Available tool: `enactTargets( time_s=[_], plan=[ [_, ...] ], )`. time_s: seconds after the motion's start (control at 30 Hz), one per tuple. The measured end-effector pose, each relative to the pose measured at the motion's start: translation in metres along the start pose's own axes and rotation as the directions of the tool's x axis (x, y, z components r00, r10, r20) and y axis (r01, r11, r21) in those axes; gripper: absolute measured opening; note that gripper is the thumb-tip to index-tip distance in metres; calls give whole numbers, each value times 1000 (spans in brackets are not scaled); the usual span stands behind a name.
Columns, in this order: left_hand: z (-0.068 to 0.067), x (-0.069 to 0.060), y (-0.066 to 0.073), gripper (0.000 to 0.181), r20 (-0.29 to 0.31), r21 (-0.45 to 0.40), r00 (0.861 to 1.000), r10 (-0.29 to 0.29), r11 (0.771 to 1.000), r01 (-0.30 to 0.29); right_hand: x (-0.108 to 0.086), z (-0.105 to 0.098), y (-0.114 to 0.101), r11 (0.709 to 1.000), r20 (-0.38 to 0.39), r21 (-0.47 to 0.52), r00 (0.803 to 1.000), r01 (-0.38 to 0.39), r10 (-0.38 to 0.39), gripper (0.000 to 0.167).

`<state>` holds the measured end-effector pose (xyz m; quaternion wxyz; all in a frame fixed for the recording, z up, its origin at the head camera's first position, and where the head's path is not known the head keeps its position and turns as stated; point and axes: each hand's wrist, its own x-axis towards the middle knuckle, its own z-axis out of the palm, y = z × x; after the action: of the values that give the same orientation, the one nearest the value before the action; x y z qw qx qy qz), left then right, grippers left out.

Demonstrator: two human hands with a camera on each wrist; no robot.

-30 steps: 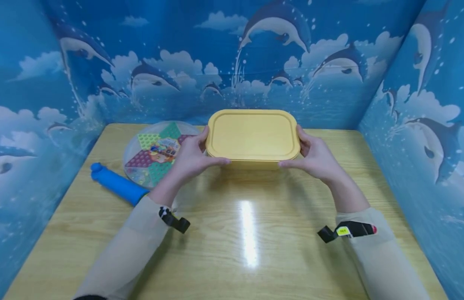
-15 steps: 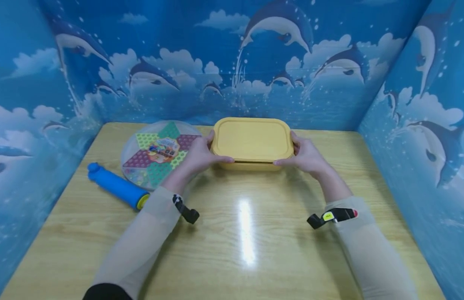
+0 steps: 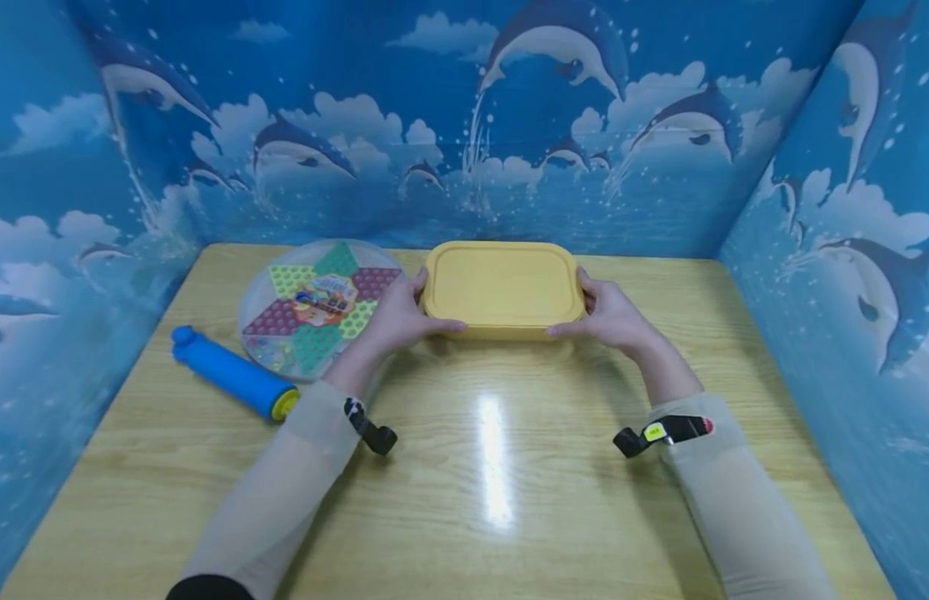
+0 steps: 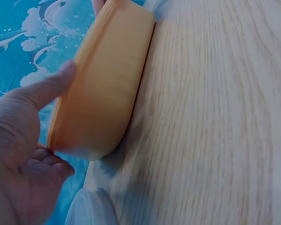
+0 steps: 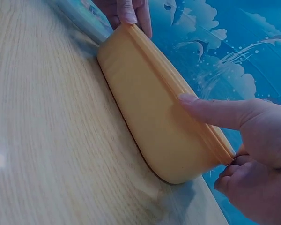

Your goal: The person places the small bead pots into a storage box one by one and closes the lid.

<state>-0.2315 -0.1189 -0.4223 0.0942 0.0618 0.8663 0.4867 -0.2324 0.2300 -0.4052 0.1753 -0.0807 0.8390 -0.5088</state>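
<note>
A yellow rectangular box [image 3: 501, 332] with rounded corners carries a matching yellow lid [image 3: 503, 283]. It sits on the table near the back wall. My left hand [image 3: 399, 315] grips its left end, thumb along the front edge of the lid and fingers curled at the end of the rim. On the opposite end my right hand [image 3: 618, 315] holds it the same way. In the left wrist view the box wall [image 4: 100, 84] stands with its base at the tabletop. The right wrist view shows the right thumb [image 5: 218, 110] pressing the rim. What the box contains is hidden.
Left of the box lies a round Chinese checkers board [image 3: 322, 304], partly behind my left hand. A blue cylinder with a yellow end [image 3: 235, 375] lies in front of it on the wooden table [image 3: 554, 500]. Dolphin-print cloth [image 3: 449, 125] encloses the back and sides.
Both hands have lowered the box from above the table down onto it. The board and the blue cylinder have stayed in place.
</note>
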Motion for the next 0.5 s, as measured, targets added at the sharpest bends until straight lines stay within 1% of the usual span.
enactTargets(
  time_s=[0.17, 0.3, 0.33, 0.4, 0.43, 0.5],
  plan=[
    [0, -1, 3, 137, 14, 20, 1000, 1, 1000, -1, 0, -3, 0, 999, 11, -38, 1000, 0, 0, 132],
    [-2, -1, 4, 139, 22, 49, 1000, -9, 999, 8, -1, -3, 1, 1000, 25, -29, 1000, 1, -1, 131],
    [-2, -1, 4, 140, 22, 61, 1000, -14, 998, 13, -1, -3, 2, 999, 23, -43, 1000, 3, -2, 131],
    [-3, -2, 5, 139, 11, 97, 1000, -13, 995, 12, -4, -4, 3, 993, 10, -115, 1000, 21, -20, 130],
    [-3, -3, 5, 138, 8, 116, 1000, -6, 993, 5, -5, -5, 3, 986, 2, -166, 999, 33, -33, 128],
    [-5, -3, 6, 133, 3, 174, 1000, 18, 985, -18, -7, -8, 4, 957, -5, -284, 998, 59, -63, 125]
  ],
)
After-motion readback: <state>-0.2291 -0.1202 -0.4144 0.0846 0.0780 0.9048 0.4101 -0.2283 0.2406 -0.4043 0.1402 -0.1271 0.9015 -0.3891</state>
